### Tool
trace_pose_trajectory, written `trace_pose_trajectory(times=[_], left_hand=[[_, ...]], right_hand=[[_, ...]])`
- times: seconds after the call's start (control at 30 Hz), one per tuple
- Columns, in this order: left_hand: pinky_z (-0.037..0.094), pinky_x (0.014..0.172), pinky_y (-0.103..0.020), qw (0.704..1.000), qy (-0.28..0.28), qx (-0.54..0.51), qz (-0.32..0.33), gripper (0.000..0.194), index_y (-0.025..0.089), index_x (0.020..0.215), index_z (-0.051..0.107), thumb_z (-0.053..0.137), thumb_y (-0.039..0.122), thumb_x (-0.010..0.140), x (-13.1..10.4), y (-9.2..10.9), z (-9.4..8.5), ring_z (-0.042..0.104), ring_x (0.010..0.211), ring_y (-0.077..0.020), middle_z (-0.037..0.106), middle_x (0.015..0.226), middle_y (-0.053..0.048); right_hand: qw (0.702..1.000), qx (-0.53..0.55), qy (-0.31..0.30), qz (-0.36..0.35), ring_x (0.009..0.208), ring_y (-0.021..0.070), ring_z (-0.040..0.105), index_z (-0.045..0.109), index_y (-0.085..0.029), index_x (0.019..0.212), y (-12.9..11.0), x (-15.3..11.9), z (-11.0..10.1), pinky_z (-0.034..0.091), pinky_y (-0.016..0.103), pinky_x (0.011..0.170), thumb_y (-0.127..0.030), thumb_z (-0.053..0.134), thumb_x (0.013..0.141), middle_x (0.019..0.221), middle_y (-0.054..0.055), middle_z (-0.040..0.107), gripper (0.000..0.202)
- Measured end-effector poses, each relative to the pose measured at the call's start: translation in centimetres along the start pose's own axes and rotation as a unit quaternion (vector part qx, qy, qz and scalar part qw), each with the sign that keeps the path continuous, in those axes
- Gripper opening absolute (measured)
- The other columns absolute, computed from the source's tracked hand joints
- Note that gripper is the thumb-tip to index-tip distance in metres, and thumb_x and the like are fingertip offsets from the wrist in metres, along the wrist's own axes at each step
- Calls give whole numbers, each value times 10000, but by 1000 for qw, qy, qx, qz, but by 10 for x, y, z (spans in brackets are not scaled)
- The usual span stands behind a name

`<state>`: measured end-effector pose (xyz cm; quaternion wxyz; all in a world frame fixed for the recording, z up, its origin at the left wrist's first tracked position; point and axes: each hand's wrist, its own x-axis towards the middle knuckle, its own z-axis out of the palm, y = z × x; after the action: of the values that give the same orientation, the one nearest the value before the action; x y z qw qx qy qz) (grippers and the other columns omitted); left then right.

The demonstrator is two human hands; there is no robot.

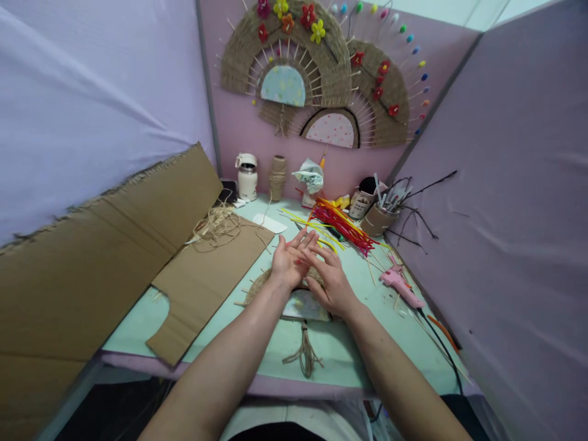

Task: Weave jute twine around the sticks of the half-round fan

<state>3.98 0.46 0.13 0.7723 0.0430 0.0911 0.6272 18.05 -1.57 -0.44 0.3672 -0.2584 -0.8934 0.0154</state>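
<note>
My left hand (290, 260) is turned palm up over the table, its fingers stretched out. My right hand (334, 283) lies partly across it, fingertips at the left palm and thumb apart from the fingers. Small red specks show at the left palm and fingers; what they are is too small to tell. Under both hands lies a half-round fan woven from twine (257, 288) on thin sticks, with a pale patterned centre (305, 305). A twine tassel (305, 355) hangs from its lower edge towards me. My hands and wrists hide much of the fan.
Cardboard sheets (215, 269) and loose twine (218, 225) lie at left. Red and yellow pipe cleaners (342, 226) sit behind my hands. A pink glue gun (402, 288) with its cord lies right. A bottle (248, 180), twine spool (277, 177) and brush pot (379, 219) stand behind.
</note>
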Motion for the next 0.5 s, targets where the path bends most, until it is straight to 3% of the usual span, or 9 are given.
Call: trace_pose_trajectory(times=[0.13, 0.3, 0.5], left_hand=[[506, 865, -433, 1000, -12, -5, 1, 671, 139, 1287, 492, 276, 619, 871, -3, -1, 1, 488, 1232, -309, 467, 1378, -191], [490, 859, -480, 1000, -6, 2, -11, 701, 187, 1267, 496, 298, 691, 822, -5, 1, 1, 500, 1210, -329, 469, 1369, -187], [508, 808, -462, 1000, -1, -7, 18, 671, 228, 1234, 515, 296, 702, 814, -6, 10, 3, 522, 1177, -303, 526, 1305, -163]], right_hand=[[999, -16, -50, -2, 1355, 251, 313, 388, -188, 1391, -2, 2, 2, 220, 522, 1116, -337, 480, 887, 1384, 117, 471, 534], [996, -4, -88, -8, 1392, 260, 242, 378, -158, 1399, -6, 3, 3, 208, 527, 1118, -442, 471, 890, 1425, 135, 426, 590], [998, -14, -69, 5, 1391, 251, 248, 350, -172, 1413, -4, 4, 1, 210, 533, 1118, -422, 472, 894, 1406, 129, 452, 589]])
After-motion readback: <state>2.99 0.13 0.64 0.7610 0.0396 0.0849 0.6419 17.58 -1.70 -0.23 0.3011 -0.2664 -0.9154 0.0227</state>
